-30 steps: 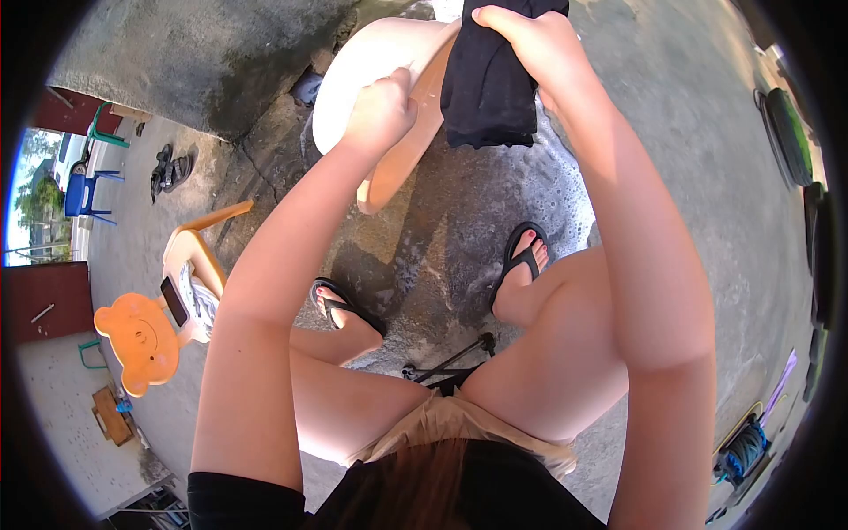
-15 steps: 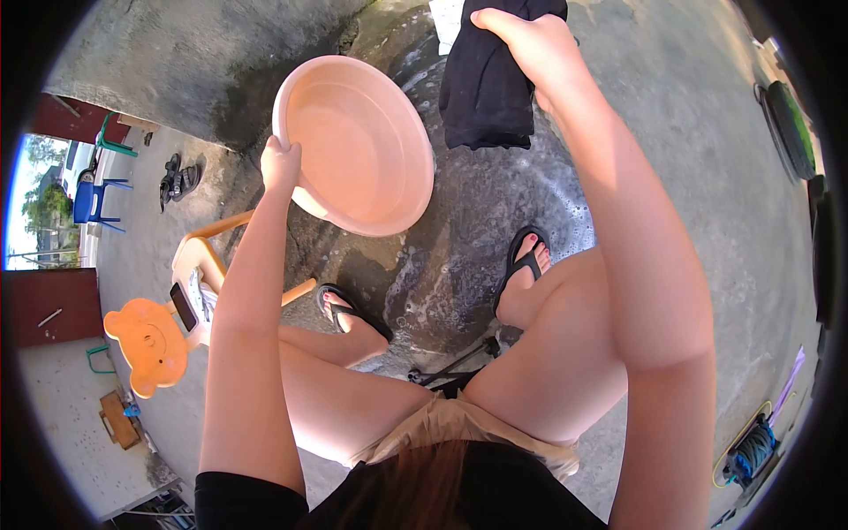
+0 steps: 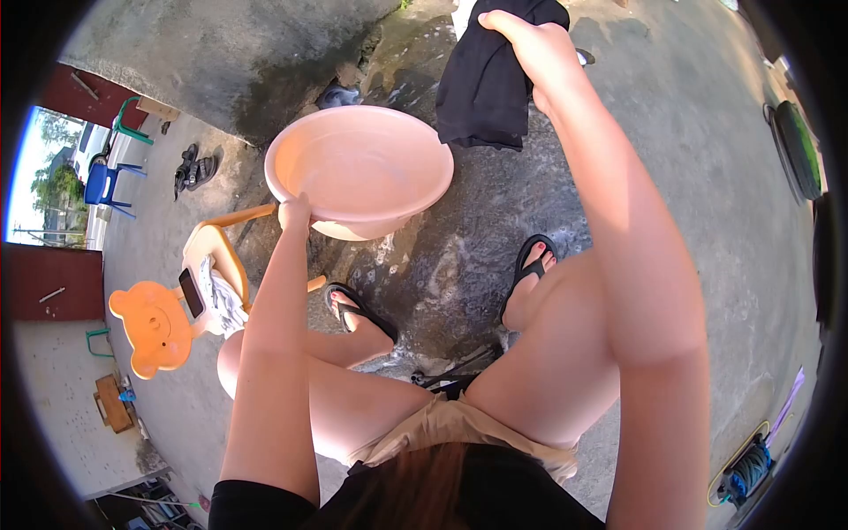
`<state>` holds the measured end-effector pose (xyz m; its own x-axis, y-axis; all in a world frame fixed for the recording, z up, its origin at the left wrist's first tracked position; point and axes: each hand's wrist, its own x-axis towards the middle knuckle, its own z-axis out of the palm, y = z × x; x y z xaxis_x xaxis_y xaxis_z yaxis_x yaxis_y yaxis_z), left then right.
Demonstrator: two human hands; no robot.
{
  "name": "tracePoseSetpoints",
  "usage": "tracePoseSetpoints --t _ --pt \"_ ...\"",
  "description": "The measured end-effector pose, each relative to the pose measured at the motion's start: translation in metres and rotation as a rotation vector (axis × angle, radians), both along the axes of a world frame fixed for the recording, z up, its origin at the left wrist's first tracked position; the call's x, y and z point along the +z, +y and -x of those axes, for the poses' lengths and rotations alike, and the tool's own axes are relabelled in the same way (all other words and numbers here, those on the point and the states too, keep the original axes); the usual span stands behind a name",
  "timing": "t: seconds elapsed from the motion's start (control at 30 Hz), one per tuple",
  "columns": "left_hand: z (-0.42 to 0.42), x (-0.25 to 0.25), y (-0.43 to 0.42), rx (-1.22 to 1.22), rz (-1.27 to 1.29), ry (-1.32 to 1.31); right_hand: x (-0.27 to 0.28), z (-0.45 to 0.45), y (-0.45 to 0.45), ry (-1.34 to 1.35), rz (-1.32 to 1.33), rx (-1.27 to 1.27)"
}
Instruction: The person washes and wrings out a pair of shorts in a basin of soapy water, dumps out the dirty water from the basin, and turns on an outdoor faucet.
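My left hand [image 3: 295, 215] is closed on the near-left rim of a pink plastic basin [image 3: 375, 225]. The basin sits nearly level over the wet ground, its inside facing up; whether it rests on the ground I cannot tell. With my right hand [image 3: 537, 51], out ahead and to the right, I grip a black cloth [image 3: 484, 97] that hangs down in folds beside the basin. Part of something white [image 3: 461, 16] shows behind the cloth. A bluish-grey crumpled thing [image 3: 339, 95] lies just beyond the basin.
An orange bear-shaped chair [image 3: 155, 329] at left carries a phone [image 3: 190, 293] and a white patterned cloth [image 3: 219, 296]. Sandals [image 3: 199, 168] and a blue chair [image 3: 104, 185] stand farther off. A concrete wall [image 3: 212, 62] rises ahead left. My feet [image 3: 530, 269] flank the wet ground.
The basin has swung from a steep tilt to nearly level, and its near side has come round to the right with my left hand. My right hand still holds the black cloth, barely moved.
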<state>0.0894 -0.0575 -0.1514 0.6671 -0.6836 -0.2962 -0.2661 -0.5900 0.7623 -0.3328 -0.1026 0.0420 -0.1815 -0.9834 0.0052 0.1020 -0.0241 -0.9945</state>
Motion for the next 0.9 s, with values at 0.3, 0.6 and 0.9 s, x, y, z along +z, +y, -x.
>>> tracePoseSetpoints --t 0.3,0.6,0.9 --pt "0.075 -0.122 0.078 0.271 0.065 0.76 0.01 -0.007 0.009 -0.114 -0.052 -0.056" --pt "0.125 -0.119 0.109 0.014 -0.567 0.964 0.019 -0.01 0.015 -0.236 -0.084 -0.037" --pt "0.077 0.053 -0.029 -0.763 -0.41 0.254 0.012 -0.059 0.025 -0.119 -0.089 -0.057"
